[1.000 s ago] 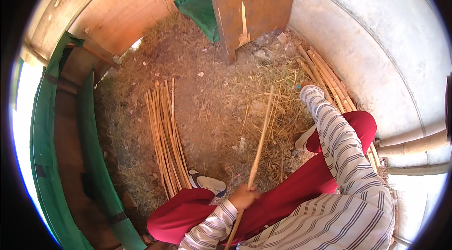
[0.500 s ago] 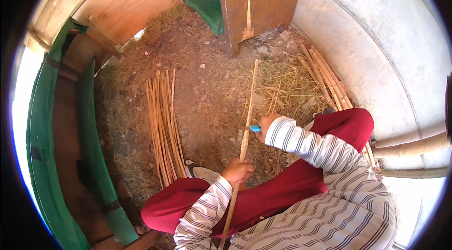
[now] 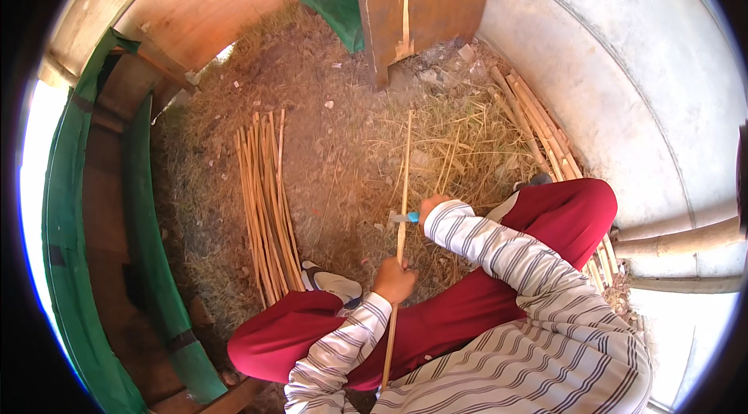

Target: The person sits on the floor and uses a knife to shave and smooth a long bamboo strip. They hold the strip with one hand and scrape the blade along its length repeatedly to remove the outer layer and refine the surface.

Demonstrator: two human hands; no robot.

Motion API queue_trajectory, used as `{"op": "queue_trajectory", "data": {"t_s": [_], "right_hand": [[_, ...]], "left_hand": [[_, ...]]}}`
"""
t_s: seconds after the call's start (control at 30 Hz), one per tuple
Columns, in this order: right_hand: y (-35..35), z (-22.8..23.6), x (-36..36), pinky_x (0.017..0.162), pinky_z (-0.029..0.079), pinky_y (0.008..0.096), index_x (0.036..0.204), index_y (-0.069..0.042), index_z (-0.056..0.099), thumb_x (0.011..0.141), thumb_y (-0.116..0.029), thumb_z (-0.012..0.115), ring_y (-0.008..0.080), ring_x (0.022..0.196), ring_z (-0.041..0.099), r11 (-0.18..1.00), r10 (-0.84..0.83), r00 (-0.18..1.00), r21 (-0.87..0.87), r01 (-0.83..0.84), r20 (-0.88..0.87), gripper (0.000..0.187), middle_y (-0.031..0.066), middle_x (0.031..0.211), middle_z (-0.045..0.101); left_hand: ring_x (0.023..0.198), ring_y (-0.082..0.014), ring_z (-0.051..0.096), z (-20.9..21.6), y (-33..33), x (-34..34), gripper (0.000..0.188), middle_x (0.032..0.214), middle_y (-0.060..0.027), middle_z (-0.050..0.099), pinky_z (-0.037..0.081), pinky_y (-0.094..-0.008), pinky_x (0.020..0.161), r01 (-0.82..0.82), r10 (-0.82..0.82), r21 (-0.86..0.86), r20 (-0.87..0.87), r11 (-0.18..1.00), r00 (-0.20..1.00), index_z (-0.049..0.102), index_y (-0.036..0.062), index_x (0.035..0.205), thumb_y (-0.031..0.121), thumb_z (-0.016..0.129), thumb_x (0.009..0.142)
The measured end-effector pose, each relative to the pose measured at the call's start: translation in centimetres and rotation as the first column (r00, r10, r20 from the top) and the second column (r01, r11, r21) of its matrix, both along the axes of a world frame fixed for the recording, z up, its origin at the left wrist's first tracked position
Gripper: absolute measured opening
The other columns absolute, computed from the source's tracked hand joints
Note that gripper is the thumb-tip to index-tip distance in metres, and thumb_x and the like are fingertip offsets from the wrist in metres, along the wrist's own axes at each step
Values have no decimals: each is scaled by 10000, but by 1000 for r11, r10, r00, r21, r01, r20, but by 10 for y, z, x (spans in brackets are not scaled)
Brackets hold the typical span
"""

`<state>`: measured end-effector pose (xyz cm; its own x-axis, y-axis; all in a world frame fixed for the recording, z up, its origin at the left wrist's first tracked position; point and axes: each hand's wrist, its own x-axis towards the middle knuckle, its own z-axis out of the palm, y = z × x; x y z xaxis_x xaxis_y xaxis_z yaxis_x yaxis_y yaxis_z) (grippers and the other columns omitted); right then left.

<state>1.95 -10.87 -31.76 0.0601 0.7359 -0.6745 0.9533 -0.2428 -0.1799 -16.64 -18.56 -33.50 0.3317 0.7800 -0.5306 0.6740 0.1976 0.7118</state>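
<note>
A long, thin bamboo strip runs from my lap up and away in front of me, showing its narrow side. My left hand is wrapped round the strip at about its middle. Above it, my right hand is closed on a knife with a blue handle. Its short blade points left and lies across the strip; whether it cuts in, I cannot tell. The strip's lower end passes over my red trousers toward my striped shirt.
Several bamboo strips lie in a bundle to the left. More bamboo lengths lean along the pale right wall. Cut grass and shavings cover the ground ahead. A wooden panel stands at the back, and green-covered boards on the left.
The strip has turned so its narrow side shows, and its far end has shifted left and down. My right hand has moved slightly left, bringing the blade across the strip.
</note>
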Motion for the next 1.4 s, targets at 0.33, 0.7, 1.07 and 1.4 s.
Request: {"op": "queue_trajectory", "data": {"t_s": [0.33, 0.7, 1.07, 1.4], "right_hand": [[29, -21, 7, 790, 573, 452, 1123, -64, 681, 877, -298, 643, 333, 924, 683, 987, -106, 994, -124, 106, 3, 342, 183, 1044, 685], [43, -5, 61, 723, 584, 437, 1035, -31, 701, 833, -223, 665, 312, 831, 704, 989, -145, 989, -34, 146, 35, 281, 175, 916, 709], [-2, 6, -6, 817, 556, 429, 1023, -43, 710, 718, -278, 744, 334, 913, 684, 999, 41, 999, 12, -41, -18, 386, 188, 963, 697], [1, -27, -13, 814, 555, 453, 1049, -39, 705, 873, -295, 596, 328, 943, 686, 999, -9, 1000, 41, 9, 5, 329, 196, 992, 696]], "left_hand": [[706, -414, 637, -4, -4, 1, 173, 688, -231, 606, 482, -435, 622, -101, 93, -65, -110, 993, 990, 574, -24, 745, 133, 634, 706], [517, -171, 511, 19, 2, 1, 188, 569, -68, 503, 412, -353, 487, -50, 78, -360, 66, 932, 995, 459, 45, 670, 78, 635, 725], [646, -346, 620, -14, 17, 5, 152, 686, -204, 593, 468, -422, 598, -83, 84, -92, 10, 992, 996, 547, -16, 780, 98, 635, 730], [924, -426, 652, 8, 8, 14, 314, 944, -279, 662, 520, -460, 802, -74, 60, -52, -238, 996, 969, 624, -22, 1015, 161, 619, 759]]}}
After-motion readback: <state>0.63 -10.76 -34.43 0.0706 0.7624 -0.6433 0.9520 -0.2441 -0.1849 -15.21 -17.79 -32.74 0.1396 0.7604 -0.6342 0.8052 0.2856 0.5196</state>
